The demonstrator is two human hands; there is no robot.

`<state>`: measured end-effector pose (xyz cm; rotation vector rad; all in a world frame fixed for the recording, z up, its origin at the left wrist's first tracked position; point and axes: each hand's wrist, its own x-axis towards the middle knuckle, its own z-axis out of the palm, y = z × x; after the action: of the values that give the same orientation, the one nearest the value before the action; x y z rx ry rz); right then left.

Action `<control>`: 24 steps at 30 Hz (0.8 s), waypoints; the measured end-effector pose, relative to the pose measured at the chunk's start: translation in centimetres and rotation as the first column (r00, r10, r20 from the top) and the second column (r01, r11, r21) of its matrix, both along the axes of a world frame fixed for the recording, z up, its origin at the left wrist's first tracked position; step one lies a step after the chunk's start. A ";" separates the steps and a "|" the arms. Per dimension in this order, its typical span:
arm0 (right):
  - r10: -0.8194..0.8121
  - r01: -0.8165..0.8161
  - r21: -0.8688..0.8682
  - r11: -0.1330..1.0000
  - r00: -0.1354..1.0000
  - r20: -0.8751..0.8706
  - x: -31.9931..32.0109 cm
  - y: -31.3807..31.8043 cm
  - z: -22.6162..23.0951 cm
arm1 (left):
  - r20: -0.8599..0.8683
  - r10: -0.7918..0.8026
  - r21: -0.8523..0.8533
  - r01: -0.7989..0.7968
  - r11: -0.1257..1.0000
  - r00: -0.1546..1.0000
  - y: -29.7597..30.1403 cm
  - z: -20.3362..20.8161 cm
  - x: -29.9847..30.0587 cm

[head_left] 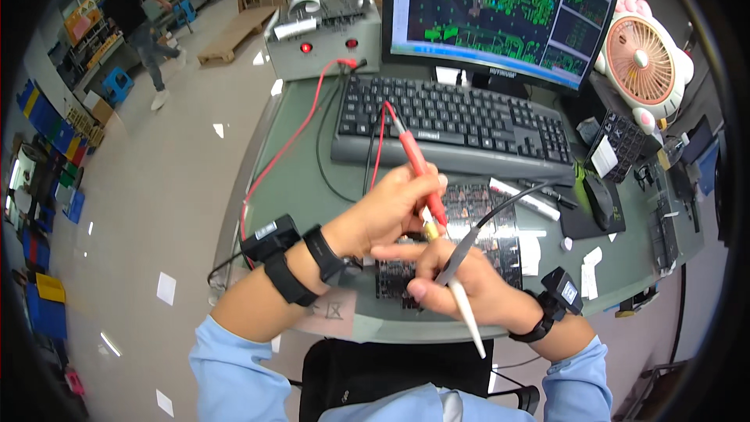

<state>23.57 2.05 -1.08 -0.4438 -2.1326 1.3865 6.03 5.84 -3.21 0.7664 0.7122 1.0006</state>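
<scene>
My left hand is closed around a red test probe, whose metal tip points up and away over the keyboard. A red lead loops at the left toward a grey box. In my closed right hand is a slim brush with a white tapered handle and a brass-coloured collar. Across the same hand lies a grey tool with a dark cable; its working end is hidden. The brush's front end meets the fingers of my left hand. Under both hands lies a dark panel of circuit boards, partly covered.
Behind the hands stand a black keyboard and a monitor with a green board layout. The grey box with two red lights is at far left. A mouse, markers and a fan are right. Someone walks behind.
</scene>
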 end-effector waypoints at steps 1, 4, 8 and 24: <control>-0.031 0.030 0.011 0.999 0.999 0.035 0.2 0.2 0.4 | 0.003 0.014 -0.004 -0.014 1.000 1.000 0.1 0.0 -0.2; -0.078 0.074 -0.041 0.996 0.993 -0.086 0.8 0.6 -0.6 | 0.055 -0.056 -0.009 0.056 0.998 0.997 0.7 -0.2 -0.5; -0.135 0.119 -0.180 0.977 0.987 -0.082 1.0 0.5 -0.2 | -0.003 -0.065 -0.003 0.065 0.998 0.998 0.8 -0.3 -0.7; -0.475 0.447 -0.223 0.866 0.876 -0.088 7.4 4.9 0.0 | -0.010 -0.096 0.069 0.096 0.993 0.995 -0.1 0.8 -0.3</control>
<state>30.93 6.96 -1.10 -0.8494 -1.6357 1.3001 5.70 5.70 -2.42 0.8567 0.6430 0.9392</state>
